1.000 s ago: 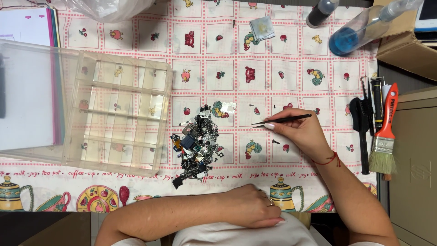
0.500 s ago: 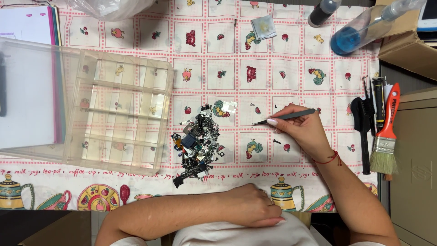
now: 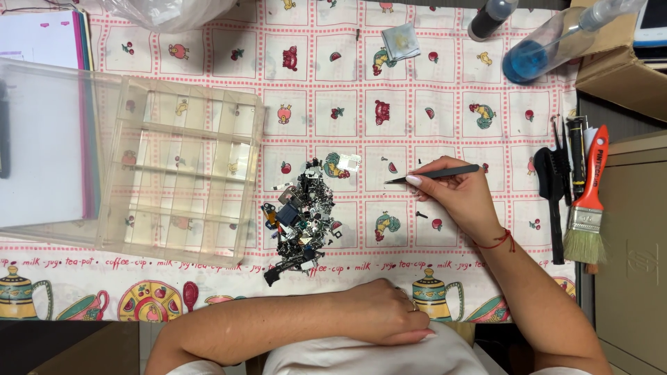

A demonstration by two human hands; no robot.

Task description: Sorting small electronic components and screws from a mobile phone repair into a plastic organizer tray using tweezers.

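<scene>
Overhead view under bright, even indoor light. Colours on the patterned cloth (image 3: 361, 104) are clear and shadows are soft and short, with a faint one just under the right hand (image 3: 455, 198). The clear box (image 3: 187, 173) at centre left shows pale glare on its dividers, and the plastic bag (image 3: 174, 10) at the top edge glints white. The bottom left corner falls dark. Focus is sharp overall, though the small parts (image 3: 302, 222) in the middle blend together. Straight lines bow slightly near the frame edges.
</scene>
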